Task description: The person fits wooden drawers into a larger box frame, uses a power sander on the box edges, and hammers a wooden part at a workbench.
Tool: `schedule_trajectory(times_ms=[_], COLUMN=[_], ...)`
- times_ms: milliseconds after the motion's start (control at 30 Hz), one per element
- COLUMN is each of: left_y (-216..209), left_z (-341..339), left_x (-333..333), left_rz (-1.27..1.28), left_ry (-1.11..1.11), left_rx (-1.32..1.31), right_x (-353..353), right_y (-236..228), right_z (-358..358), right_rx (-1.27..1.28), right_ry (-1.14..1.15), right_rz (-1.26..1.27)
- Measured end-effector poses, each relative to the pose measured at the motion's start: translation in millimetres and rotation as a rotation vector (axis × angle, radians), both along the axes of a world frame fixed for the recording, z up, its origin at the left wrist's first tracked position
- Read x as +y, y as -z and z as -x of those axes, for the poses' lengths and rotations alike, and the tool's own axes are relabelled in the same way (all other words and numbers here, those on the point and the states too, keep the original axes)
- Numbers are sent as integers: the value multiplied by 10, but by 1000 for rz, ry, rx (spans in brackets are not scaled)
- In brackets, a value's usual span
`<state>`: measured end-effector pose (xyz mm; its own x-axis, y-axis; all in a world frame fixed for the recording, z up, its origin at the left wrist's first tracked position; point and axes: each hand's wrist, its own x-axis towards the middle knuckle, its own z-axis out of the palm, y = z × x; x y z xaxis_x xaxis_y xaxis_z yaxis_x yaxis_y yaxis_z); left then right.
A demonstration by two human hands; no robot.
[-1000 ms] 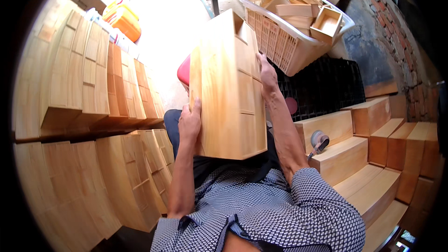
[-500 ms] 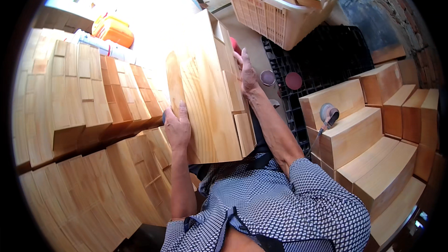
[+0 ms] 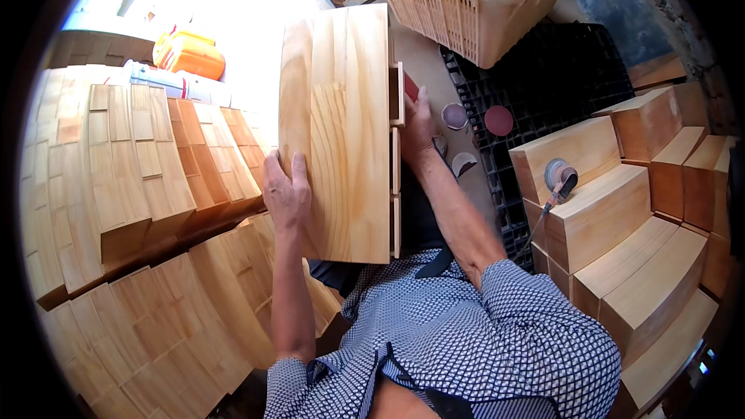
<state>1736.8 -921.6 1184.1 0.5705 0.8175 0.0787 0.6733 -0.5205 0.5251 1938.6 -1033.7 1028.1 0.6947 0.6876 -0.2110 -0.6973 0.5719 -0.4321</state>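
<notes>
A small pale wooden drawer cabinet [image 3: 341,140] rests across my lap, with a broad panel facing up. Its drawers are on the right side, and the far drawer [image 3: 397,93] sticks out furthest. My left hand [image 3: 287,190] grips the cabinet's left edge, thumb on the upper panel, other fingers partly hidden. At the drawer side, my right hand [image 3: 419,124] is closed round a flat red piece [image 3: 411,87] by the far drawer. Most of that piece and several of the right fingers are hidden.
Stacked wooden cabinets stand left [image 3: 147,318] and right [image 3: 605,209]. A corded sander [image 3: 560,178] sits on the right stack. Round sanding discs [image 3: 499,120] lie by a black plastic pallet [image 3: 559,85]. Beyond stands a crate [image 3: 458,15] of wooden pieces; orange containers [image 3: 190,54] are at far left.
The cabinet has turned so its broad panel faces me more squarely and its drawer fronts show edge-on. The far drawer now sticks out. Both hands have stayed on the same sides.
</notes>
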Motion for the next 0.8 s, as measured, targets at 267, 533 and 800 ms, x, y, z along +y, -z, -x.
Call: schedule_trajectory(times_ms=[267,533,800], left_y=[708,1397,497], left_z=[18,56,-287], left_x=[460,449,-40], left_rz=[221,609,353], left_ry=[-75,-62,-65], left_rx=[-56,-345,-88], right_x=[-157,-22,-423], right_y=[-320,-926,-549], right_z=[-222,-114,-408], right_rx=[43,-733,-243], right_ry=[-72,102,95], right_rz=[257,827,446])
